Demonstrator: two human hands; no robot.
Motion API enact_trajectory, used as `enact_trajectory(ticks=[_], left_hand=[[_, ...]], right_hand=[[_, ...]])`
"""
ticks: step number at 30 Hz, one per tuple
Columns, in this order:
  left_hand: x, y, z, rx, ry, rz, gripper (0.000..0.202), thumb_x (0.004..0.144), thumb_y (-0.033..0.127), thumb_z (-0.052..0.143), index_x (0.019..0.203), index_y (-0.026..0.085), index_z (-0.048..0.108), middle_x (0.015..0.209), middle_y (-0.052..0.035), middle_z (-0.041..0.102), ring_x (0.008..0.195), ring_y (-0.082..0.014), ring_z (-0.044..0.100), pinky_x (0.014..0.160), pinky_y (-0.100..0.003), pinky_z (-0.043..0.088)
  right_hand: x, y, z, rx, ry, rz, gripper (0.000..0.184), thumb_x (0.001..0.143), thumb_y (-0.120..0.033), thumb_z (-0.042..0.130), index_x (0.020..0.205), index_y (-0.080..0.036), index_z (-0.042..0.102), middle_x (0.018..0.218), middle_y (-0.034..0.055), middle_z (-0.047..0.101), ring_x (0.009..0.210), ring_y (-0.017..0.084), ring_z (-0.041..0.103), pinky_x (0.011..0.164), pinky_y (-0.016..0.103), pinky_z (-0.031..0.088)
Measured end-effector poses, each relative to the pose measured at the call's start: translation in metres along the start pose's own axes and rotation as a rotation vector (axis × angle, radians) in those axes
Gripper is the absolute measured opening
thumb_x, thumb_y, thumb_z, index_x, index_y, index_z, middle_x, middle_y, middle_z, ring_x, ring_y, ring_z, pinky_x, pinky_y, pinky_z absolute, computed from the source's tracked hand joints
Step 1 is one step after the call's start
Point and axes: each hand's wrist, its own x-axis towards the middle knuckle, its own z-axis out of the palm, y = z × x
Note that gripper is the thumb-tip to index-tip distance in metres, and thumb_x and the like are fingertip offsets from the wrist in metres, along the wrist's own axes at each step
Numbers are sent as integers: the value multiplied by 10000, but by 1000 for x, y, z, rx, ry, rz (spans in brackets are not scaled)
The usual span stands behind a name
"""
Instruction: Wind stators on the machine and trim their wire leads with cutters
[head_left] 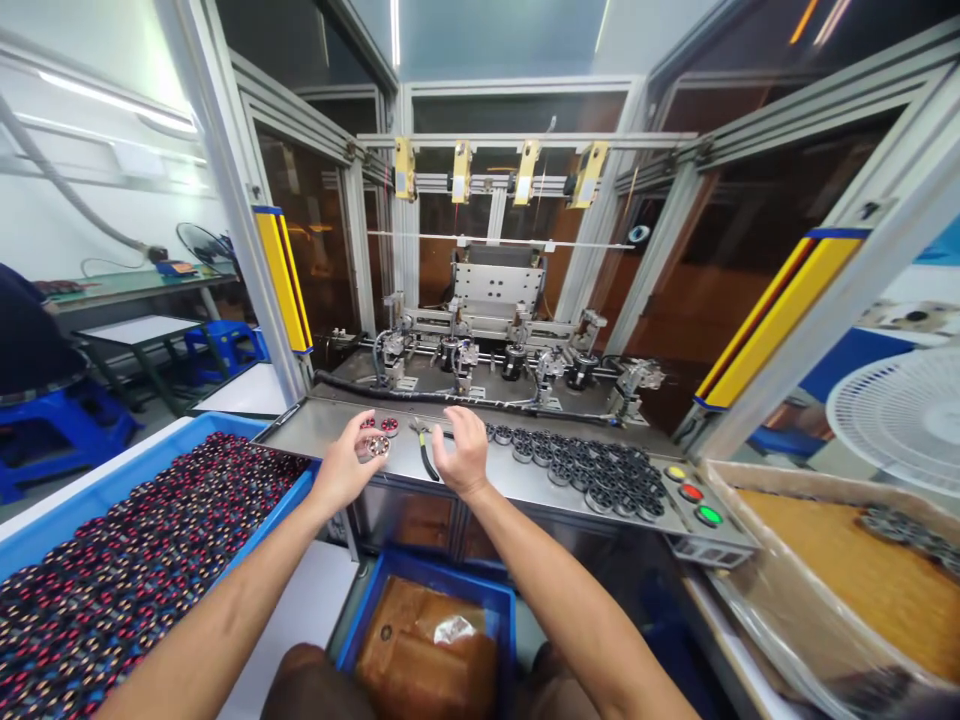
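Note:
My left hand [346,468] is closed on a wound motor stator [378,446], holding it between thumb and fingers above the metal ledge. Just behind it, red-wound stators [388,427] rest on the ledge, one partly hidden by my fingers. My right hand [463,454] hovers beside a pair of cutting pliers [424,452], thumb apart from the curled fingers. One plier handle points toward me; the other runs toward my right hand, where its end is hidden. Right of that hand, many dark unwound stators [585,465] stand in rows on the ledge.
A blue bin [300,490] full of wound stators is at left. The winding machine [498,285] stands behind the ledge. Control buttons [708,516] and a plastic-lined box [787,590] are at right. Another blue bin [511,625] sits below. Yellow safety bars [780,320] flank the opening.

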Motion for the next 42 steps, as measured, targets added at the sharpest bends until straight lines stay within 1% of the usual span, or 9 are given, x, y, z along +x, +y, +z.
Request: enact_trajectory(ticks=[6,9,13,17,22,26,30,38,42], left_hand=[[-101,56,-8,-132,156,193,724,794,148,711,1407,274,346,1188,-71,682,1109,-204,651,982,-381,522],[-147,71,-3,-240,183,355,815,751,-2,709,1427,293,364,1155,-50,700,1060,-179,673,942,-308,548],[-176,83,8,-347,104,381,861,725,-104,662,1438,293,386,1180,-35,696,1073,-164,672,972,-278,540],[-184,93,13,-523,34,225,856,710,-101,689,1408,311,414,1159,-16,711,1056,-150,681,944,-243,553],[-188,102,12,-714,-35,87,809,703,-81,717,1357,322,463,1128,-1,729,1041,-134,687,907,-208,561],[-189,98,17,-591,33,199,838,674,-114,695,1372,289,466,1107,-16,715,1026,-150,679,904,-234,563],[-187,96,27,-517,85,209,813,677,-108,683,1359,287,485,1075,-9,694,1002,-139,670,869,-213,567],[-183,96,25,-611,-24,-30,758,724,-16,750,1327,356,481,1100,25,721,993,-104,695,893,-175,554],[-191,94,21,-625,-163,-60,674,843,15,639,1363,392,434,1229,1,698,1029,-106,694,899,-181,549]], right_hand=[[-62,-53,-40,397,-176,83,236,911,-371,518,884,-169,638,818,70,654,777,193,619,740,334,525],[-114,-86,-65,585,-356,187,335,893,-487,554,791,-174,619,671,9,589,565,129,539,524,247,465],[-149,-112,-85,908,-476,455,344,825,-450,681,661,-169,572,622,-23,516,541,90,437,511,220,358],[-148,-97,-102,1150,-585,571,327,818,-392,709,609,-173,585,572,-28,516,531,99,448,542,246,353],[-151,-58,-119,1211,-1174,384,210,722,-322,812,664,-146,711,682,36,644,607,127,567,614,281,437],[-184,-72,-103,1297,-900,732,365,575,-319,909,849,-158,730,765,39,725,615,108,649,605,232,506],[-207,-102,-84,1388,-660,982,337,578,-307,907,765,-138,684,603,17,716,454,91,633,460,177,512],[-204,-88,-100,1262,-837,1038,335,541,-311,913,713,-106,711,538,11,687,433,91,633,417,156,500],[-177,-79,-117,1198,-690,871,432,621,-462,860,805,-111,689,641,41,720,472,84,621,478,183,493]])
